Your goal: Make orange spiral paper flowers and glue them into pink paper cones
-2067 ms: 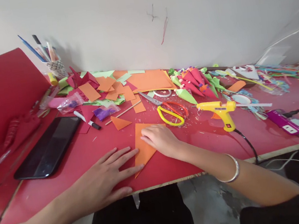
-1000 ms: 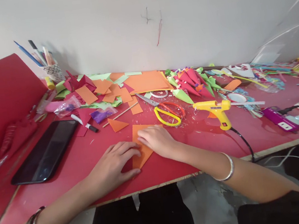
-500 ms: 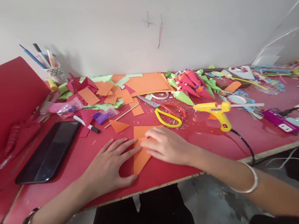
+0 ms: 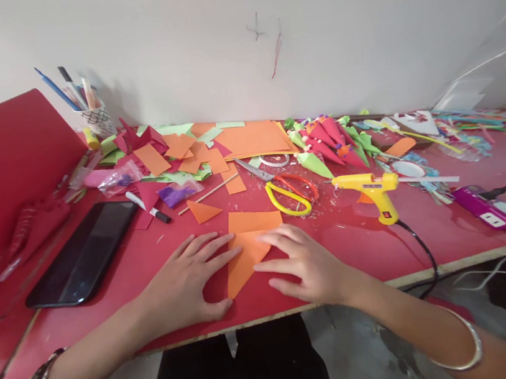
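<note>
A folded sheet of orange paper (image 4: 243, 262) lies on the red table near its front edge, with a crease running across its upper part. My left hand (image 4: 190, 280) rests spread and flat, fingertips on the paper's left side. From the right, my right hand (image 4: 301, 261) reaches over with fingers apart, its fingertips touching the right edge of the folded part. Just behind the sheet sits a small orange paper triangle (image 4: 204, 211). Scissors (image 4: 292, 195) with one yellow and one red handle loop lie open beyond my right hand.
A yellow glue gun (image 4: 373, 188) lies to the right, its cord running over the table's edge. On the left is a black phone (image 4: 85, 254). Paper scraps (image 4: 181, 146), small paper cones (image 4: 328, 141) and a pen cup (image 4: 99, 120) line the wall. A purple power strip (image 4: 486, 207) sits far right.
My right hand has drawn back to the right and spread its fingers, uncovering more of the paper's upper part and crease. The left hand stays on the paper.
</note>
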`<action>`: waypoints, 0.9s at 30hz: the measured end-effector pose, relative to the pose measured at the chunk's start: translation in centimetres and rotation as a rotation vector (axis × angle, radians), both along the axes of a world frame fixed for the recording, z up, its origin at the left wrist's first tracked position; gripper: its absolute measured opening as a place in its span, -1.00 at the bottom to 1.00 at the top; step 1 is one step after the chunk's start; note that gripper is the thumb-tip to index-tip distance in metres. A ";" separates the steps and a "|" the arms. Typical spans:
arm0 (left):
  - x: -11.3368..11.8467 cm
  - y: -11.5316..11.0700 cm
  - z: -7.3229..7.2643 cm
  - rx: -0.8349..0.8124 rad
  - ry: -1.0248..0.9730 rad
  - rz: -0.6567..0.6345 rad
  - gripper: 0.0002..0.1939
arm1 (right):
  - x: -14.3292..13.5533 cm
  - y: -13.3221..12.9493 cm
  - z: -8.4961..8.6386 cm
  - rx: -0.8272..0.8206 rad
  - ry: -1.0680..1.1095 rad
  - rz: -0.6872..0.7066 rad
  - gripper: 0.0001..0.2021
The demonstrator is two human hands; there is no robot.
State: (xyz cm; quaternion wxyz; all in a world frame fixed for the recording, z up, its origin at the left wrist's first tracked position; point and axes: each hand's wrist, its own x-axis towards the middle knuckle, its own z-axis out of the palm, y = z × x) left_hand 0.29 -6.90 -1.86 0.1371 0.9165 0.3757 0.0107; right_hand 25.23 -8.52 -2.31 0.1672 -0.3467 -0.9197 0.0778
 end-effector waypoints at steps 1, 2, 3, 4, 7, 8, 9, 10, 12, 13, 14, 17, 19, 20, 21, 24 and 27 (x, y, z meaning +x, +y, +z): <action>0.0 0.0 0.1 -0.006 0.002 0.000 -0.29 | 0.4 0.2 -0.1 0.010 0.003 -0.026 -0.73; 0.0 0.0 0.2 -0.012 0.007 0.001 -0.29 | 0.8 0.4 -0.1 0.017 0.006 -0.051 -0.74; 0.0 0.0 0.3 -0.018 0.014 0.002 -0.30 | 1.3 0.7 -0.2 0.019 0.006 -0.078 -0.75; 0.0 -0.1 0.3 -0.023 0.022 0.003 -0.31 | 1.8 0.9 -0.3 0.019 0.006 -0.106 -0.76; 0.0 0.0 0.4 -0.027 0.036 -0.006 -0.32 | 3.2 1.4 -0.5 0.015 0.005 -0.194 -0.77; 0.0 0.0 0.3 -0.027 0.037 -0.009 -0.32 | 3.7 1.6 -0.5 0.019 0.003 -0.221 -0.76; 0.0 0.0 0.2 -0.028 0.039 -0.011 -0.31 | 4.0 1.7 -0.6 0.028 -0.002 -0.246 -0.76; 0.0 0.0 0.2 -0.031 0.040 -0.011 -0.31 | 4.3 1.8 -0.6 0.041 -0.007 -0.270 -0.76; -0.1 0.1 0.1 -0.041 0.037 -0.013 -0.31 | 4.6 1.9 -0.7 0.061 -0.004 -0.310 -0.76; -0.1 0.1 0.0 -0.046 0.031 -0.017 -0.31 | 4.5 1.9 -0.7 0.056 0.012 -0.322 -0.75; -0.2 0.1 0.1 -0.051 0.023 -0.022 -0.31 | 4.3 1.8 -0.8 0.038 0.036 -0.324 -0.74; -0.3 0.1 0.2 -0.065 0.003 -0.026 -0.31 | 3.0 1.4 -0.9 -0.048 0.101 -0.275 -0.63; -0.3 0.0 0.4 -0.073 -0.007 -0.022 -0.32 | 1.9 1.2 -0.9 -0.081 0.090 -0.250 -0.57; -0.3 -0.1 0.4 -0.076 -0.012 -0.021 -0.33 | 1.4 1.2 -0.9 -0.088 0.076 -0.258 -0.56; -0.2 -0.2 0.4 -0.078 -0.021 -0.021 -0.35 | 1.0 1.2 -1.0 -0.096 0.061 -0.271 -0.56; 0.1 -0.6 0.4 -0.034 -0.065 -0.012 -0.43 | 0.1 1.4 -0.9 -0.141 0.049 -0.321 -0.58; 0.7 -1.0 0.6 0.135 -0.114 0.002 -0.47 | -0.4 1.4 -0.7 -0.236 0.115 -0.330 -0.63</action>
